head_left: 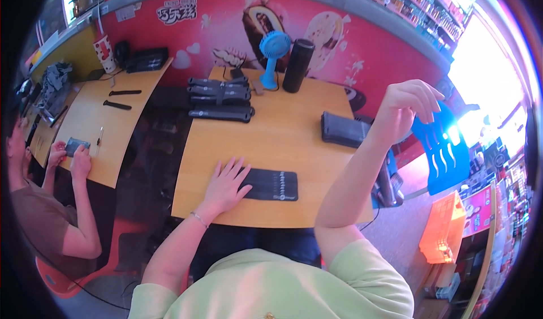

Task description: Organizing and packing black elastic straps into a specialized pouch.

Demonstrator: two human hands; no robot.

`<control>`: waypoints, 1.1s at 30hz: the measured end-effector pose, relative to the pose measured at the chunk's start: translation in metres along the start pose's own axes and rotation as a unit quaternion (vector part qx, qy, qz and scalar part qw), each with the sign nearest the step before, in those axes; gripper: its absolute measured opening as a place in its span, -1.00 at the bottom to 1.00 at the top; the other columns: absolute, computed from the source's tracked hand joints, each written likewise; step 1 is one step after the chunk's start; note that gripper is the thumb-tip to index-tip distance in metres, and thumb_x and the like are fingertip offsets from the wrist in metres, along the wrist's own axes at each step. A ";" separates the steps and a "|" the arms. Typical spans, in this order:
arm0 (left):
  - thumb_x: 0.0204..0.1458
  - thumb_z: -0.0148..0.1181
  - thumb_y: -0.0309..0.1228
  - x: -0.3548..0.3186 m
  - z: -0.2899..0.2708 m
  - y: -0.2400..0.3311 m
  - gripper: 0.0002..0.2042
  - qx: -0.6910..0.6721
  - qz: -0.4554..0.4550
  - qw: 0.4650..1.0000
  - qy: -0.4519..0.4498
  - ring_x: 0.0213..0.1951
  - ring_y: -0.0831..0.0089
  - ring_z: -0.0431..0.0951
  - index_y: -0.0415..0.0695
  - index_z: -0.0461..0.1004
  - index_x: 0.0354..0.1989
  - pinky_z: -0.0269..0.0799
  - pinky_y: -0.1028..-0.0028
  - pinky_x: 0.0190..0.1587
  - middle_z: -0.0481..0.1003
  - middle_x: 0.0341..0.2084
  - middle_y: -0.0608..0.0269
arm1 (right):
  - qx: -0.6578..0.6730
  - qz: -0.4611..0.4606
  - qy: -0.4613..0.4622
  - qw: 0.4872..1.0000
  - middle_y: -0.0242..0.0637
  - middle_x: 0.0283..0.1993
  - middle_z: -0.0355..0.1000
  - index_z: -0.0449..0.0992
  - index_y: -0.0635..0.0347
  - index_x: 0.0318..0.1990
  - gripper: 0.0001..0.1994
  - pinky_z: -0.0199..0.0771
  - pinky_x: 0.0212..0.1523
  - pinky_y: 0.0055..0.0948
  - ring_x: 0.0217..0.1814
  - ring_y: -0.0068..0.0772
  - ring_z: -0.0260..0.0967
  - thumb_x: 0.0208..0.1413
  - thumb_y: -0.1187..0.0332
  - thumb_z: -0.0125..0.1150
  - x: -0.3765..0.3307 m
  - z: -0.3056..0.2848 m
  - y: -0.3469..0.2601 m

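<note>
Looking down from the head camera, the person in the pale green top is sitting at a wooden table (271,149). Their left hand (226,184) is lying flat, fingers spread and gripping nothing, with the fingertips resting on the left end of a flat black pouch (270,184). The pouch is stretching away to the right of that hand, its long axis running side to side along the near edge of the table, so the left hand is plainly the nearer one.

The right hand (404,106) is lifted well above the table, off to the far right of the pouch and nowhere near touching it. Its fingers are curled loosely downward, and nothing is showing in their grasp. Just beyond it, to the right, a blue plastic chair back (444,149) is catching the bright light.

Farther from the left hand, toward the wall, a stack of long black cases (220,98) is sitting, with a blue desk fan (272,56) and a tall dark bottle (298,64) standing behind it. Below the raised right hand, a dark folded bundle (345,129) is lying on the table.

Off to the left, at a neighbouring table (107,132), another person's hands (70,155) are closing around a small dark object; I cannot tell what it is.
</note>
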State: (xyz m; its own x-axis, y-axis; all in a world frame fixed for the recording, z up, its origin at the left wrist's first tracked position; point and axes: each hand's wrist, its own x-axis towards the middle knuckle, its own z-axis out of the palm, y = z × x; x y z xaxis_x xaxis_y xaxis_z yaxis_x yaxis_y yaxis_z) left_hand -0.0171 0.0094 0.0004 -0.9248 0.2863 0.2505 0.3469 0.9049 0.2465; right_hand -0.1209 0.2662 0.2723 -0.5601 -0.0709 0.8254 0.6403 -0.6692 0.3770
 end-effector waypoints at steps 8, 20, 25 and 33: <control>0.14 -0.08 -0.04 0.001 -0.001 0.003 -0.46 0.014 -0.006 1.000 0.004 0.32 0.14 0.05 -0.06 0.20 0.25 -0.14 0.04 0.31 0.15 0.26 0.08 | -0.041 0.055 -0.058 0.996 -0.34 -0.49 0.47 0.55 0.21 -0.28 -0.83 0.45 -0.54 -0.61 -0.56 -0.50 0.42 0.13 0.44 0.01 0.054 0.015 -0.040; 0.13 -0.04 -0.05 0.005 0.002 0.000 -0.46 0.013 -0.010 1.000 0.014 0.30 0.14 0.09 -0.04 0.22 0.24 -0.12 0.05 0.31 0.16 0.25 0.09 | -0.102 0.071 -0.050 0.991 -0.34 -0.48 0.48 0.55 0.21 -0.28 -0.83 0.44 -0.54 -0.61 -0.55 -0.50 0.42 0.13 0.43 0.01 0.065 0.039 -0.070; 0.13 -0.03 -0.09 0.003 -0.002 0.003 -0.46 -0.007 -0.019 1.000 -0.007 0.31 0.13 0.05 -0.04 0.18 0.25 -0.15 0.07 0.32 0.13 0.27 0.10 | -0.117 0.084 -0.050 0.988 -0.33 -0.47 0.48 0.55 0.21 -0.28 -0.83 0.44 -0.53 -0.60 -0.54 -0.50 0.43 0.13 0.43 0.01 0.074 0.056 -0.079; 0.14 -0.05 -0.05 0.004 0.004 0.001 -0.47 0.016 -0.007 1.000 0.012 0.30 0.16 0.08 -0.02 0.21 0.24 -0.12 0.06 0.32 0.15 0.26 0.12 | -0.150 0.108 -0.059 0.981 -0.33 -0.46 0.48 0.55 0.21 -0.28 -0.83 0.44 -0.53 -0.60 -0.53 -0.50 0.43 0.13 0.42 0.01 0.077 0.066 -0.094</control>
State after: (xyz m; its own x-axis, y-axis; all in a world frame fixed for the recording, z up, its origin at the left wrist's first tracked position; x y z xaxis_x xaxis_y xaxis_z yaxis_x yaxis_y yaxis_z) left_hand -0.0209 0.0125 -0.0022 -0.9254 0.2665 0.2695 0.3286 0.9185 0.2199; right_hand -0.1890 0.3724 0.3279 -0.3512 -0.1609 0.9224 0.5439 -0.8369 0.0611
